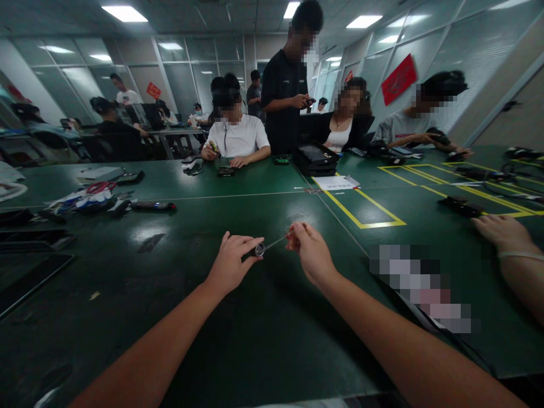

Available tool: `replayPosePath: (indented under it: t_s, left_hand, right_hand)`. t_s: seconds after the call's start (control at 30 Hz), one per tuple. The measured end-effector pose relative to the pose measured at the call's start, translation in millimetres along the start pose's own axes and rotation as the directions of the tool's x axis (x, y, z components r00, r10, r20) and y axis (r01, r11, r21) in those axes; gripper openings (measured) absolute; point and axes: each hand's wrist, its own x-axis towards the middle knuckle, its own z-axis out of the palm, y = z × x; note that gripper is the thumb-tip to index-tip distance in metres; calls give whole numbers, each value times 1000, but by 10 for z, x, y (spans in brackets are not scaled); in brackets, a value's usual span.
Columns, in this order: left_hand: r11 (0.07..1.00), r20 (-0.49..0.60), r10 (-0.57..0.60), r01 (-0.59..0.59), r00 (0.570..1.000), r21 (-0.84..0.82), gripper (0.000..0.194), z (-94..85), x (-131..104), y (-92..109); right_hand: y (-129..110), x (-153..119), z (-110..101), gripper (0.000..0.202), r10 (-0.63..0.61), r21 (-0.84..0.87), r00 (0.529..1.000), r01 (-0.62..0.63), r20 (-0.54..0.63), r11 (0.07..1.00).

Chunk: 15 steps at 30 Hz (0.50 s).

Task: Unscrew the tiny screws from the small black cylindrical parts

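Observation:
Near the middle of the green table (204,340), my left hand (232,258) pinches a small dark cylinder (259,249) between thumb and fingers; its round, metallic-looking end faces the camera. To its right, my right hand (310,249) has its fingers closed on a thin, pale rod (276,242). The rod slants down to the left, and its far end reaches the rim of the cylinder. Whether it enters the cylinder is too small to tell. Both hands are raised a little above the tabletop.
Cables and tools (96,195) lie at the left, beside a screwdriver-like tool (153,206) and black trays (34,241). Black stacked trays (314,160) stand farther back. Another person's hand (505,232) rests at the right. People sit and stand across the table.

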Motion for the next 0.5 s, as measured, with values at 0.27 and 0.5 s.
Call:
replayPosePath:
  t_s: [0.27, 0.5]
  left_hand:
    - [994, 80, -107, 107, 991, 9, 40, 24, 23, -83]
    - [986, 52, -129, 133, 990, -95, 25, -3, 26, 7]
  right_hand:
    - [78, 18, -3, 29, -40, -77, 992, 30, -123, 997]
    - [49, 69, -30, 28, -87, -40, 985, 82, -149, 996]
